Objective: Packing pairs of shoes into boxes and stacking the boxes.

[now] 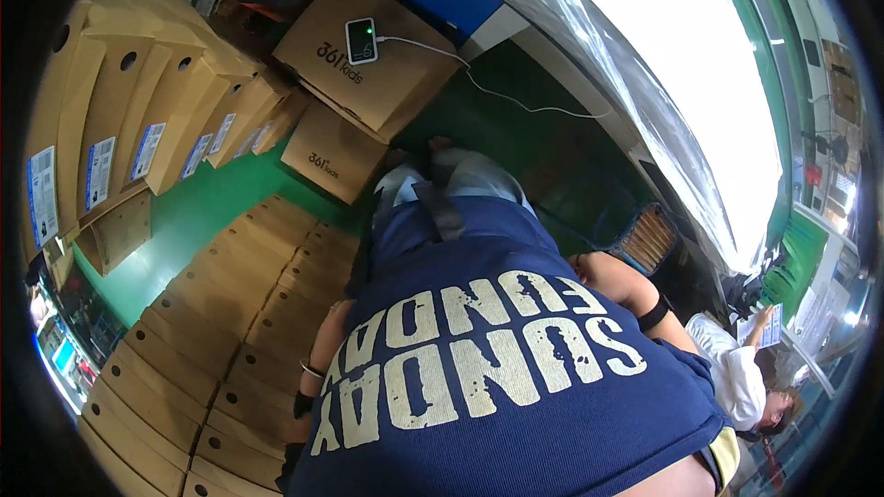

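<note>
Below me is my own navy shirt (405, 258) with large pale lettering. My left hand (329, 336) is against the left side of the shirt, near the stacked brown boxes; a bracelet circles that wrist. On the other side, my right hand (612, 278) rests against the shirt at the waist, with a black band (654, 314) on the wrist. The fingers of both hands are mostly hidden, and no held thing shows in either. Close to my left hand are rows of brown shoe boxes (216, 290) with round dark holes.
Labelled shoe boxes (101, 143) stand at the left. Ahead are two brown cartons, a larger one (405, 60) and a smaller one (336, 152); a white device (362, 41) with a cable lies on the larger. Plastic sheeting (589, 46) covers the right. A person (727, 368) holds a printed sheet.
</note>
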A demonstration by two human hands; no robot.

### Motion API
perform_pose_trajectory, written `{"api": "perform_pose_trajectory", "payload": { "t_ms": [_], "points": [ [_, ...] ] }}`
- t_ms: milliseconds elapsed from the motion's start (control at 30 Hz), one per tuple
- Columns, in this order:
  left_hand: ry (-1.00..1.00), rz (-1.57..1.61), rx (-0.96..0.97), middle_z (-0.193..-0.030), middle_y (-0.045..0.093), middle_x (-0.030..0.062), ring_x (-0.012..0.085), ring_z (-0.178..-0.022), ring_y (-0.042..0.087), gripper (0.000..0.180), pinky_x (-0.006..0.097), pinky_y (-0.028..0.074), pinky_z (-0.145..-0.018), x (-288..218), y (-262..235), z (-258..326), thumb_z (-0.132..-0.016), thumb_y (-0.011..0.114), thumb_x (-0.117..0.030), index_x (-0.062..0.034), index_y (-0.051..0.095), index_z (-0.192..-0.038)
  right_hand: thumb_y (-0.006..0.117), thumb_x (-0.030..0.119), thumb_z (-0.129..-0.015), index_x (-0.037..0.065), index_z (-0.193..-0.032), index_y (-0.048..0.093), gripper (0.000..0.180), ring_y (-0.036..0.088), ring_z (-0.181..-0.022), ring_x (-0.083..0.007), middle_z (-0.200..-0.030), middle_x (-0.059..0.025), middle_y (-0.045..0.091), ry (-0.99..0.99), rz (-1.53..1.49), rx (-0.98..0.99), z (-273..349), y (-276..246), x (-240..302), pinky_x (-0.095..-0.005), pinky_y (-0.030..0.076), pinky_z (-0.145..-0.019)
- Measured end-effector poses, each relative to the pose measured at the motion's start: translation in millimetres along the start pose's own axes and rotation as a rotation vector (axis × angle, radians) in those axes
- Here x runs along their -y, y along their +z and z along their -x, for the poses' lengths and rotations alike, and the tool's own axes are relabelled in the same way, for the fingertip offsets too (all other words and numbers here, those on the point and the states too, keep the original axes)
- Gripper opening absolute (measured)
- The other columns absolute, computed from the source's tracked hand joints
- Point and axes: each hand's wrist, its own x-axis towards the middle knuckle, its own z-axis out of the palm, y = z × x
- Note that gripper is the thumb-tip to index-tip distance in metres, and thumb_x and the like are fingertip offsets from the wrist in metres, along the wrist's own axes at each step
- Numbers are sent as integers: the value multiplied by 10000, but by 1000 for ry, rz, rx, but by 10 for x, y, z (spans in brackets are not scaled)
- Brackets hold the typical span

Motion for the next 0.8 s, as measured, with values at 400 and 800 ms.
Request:
{"api": "perform_pose_trajectory", "payload": {
  "t_ms": [400,800],
  "points": [
    [15,258,56,-1079,562,194,306,-962,556,407,323,422,-841,188,125,-88,-784,551,-125,44,461,-1143,565,159,-704,15,-786,605,170,582,-671,-322,-720,-177,599,-18,99,-12,-154,-16,-8,-358,445,-598],
    [-133,329,57,-972,573,107,191,-894,545,285,268,414,-788,-437,-594,-306,-756,519,-26,33,521,-1035,684,148,-607,-4,-882,597,326,584,-814,-282,-841,-164,601,-93,103,-103,-189,122,106,-324,458,-715]
  ]
}}
